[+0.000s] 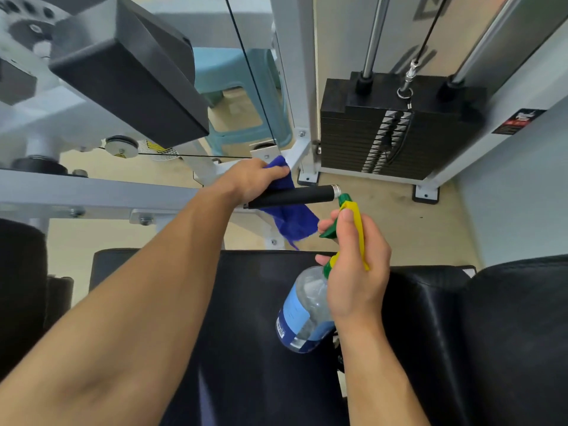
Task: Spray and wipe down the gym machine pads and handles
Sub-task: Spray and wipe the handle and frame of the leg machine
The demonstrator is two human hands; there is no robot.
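A black machine handle with a silver end cap juts to the right at the centre. My left hand grips a blue cloth at the handle's inner end, and the cloth hangs down behind and below the bar. My right hand holds a clear spray bottle with a blue label by its yellow and green trigger head. The bottle's nozzle points at the handle's silver tip. A black seat pad lies beneath both hands.
A black rectangular pad sits on the white frame at the upper left. The black weight stack with its cable and guide rods stands at the upper right. A teal plastic stool is behind the frame. A second black pad lies at the right.
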